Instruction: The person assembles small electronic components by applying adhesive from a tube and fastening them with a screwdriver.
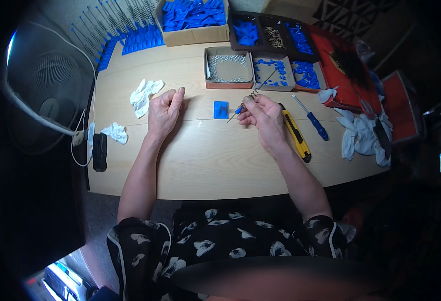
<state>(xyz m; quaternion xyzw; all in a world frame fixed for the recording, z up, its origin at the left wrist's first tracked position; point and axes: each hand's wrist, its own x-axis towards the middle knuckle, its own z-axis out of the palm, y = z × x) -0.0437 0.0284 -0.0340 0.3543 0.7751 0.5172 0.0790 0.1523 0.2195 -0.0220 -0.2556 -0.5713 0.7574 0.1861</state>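
Note:
In my right hand (pixel 264 116), thumb and fingers pinch a thin metal rod with a coil spring (pixel 253 94) on it. The rod slants from lower left to upper right, and a small blue plastic piece (pixel 238 110) sits near its lower end. Just left of that end, a small blue square block (pixel 221 110) with a dark middle lies on the table. My left hand (pixel 165 113) is closed in a fist, thumb on top; whatever is inside it, if anything, is hidden. A crumpled white cloth (pixel 144 97) lies beyond it to the left.
Beyond my hands stand boxes of small metal rings (pixel 227 67), blue caps (pixel 271 72) and blue parts (pixel 308 75). A yellow utility knife (pixel 296 136) and a blue-handled screwdriver (pixel 316 125) lie right. Finished-looking spring rods (pixel 143 40) line the back left, beside a fan (pixel 51 95).

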